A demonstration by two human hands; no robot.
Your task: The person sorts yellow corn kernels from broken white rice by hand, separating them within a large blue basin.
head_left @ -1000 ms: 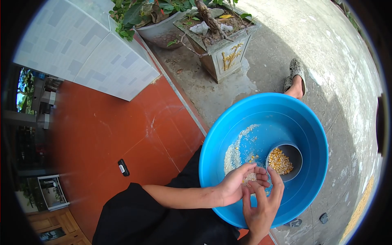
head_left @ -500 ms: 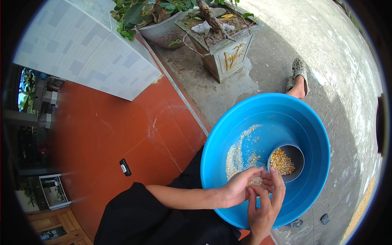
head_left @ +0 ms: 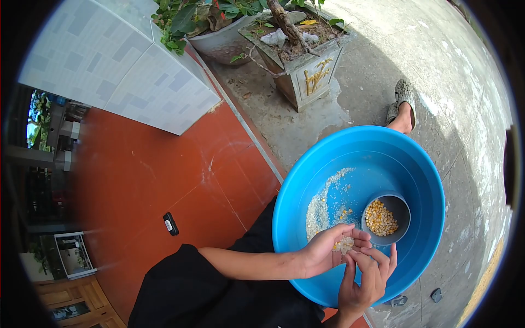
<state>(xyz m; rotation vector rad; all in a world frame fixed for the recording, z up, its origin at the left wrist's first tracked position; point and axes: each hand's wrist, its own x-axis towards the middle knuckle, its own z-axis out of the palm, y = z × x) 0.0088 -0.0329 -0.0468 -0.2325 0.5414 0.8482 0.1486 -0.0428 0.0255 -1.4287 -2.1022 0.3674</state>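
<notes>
My left hand (head_left: pixel 328 249) is cupped palm up over the near part of a big blue basin (head_left: pixel 404 273), with a small heap of pale and yellow grains (head_left: pixel 344 245) in it. Beside it, my right hand (head_left: pixel 366 273) has thumb and forefinger close together at the heap's edge; whatever they pinch is too small to make out. A grey bowl (head_left: pixel 405 218) inside the basin holds yellow corn kernels (head_left: pixel 380 218). Whitish grains (head_left: pixel 317 213) lie scattered on the basin's floor, with a few yellow kernels (head_left: pixel 344 213) among them.
A square planter (head_left: pixel 311 76) and a round pot (head_left: pixel 227 46) stand beyond the basin. A foot in a patterned shoe (head_left: pixel 403 104) is past its far rim. A black object (head_left: pixel 170 224) lies on the red floor (head_left: pixel 136 180). Sandals (head_left: pixel 436 295) lie at the right.
My right hand's fingers have moved from above the cupped palm down to its near edge, uncovering more of the grains. The whole view has shifted slightly.
</notes>
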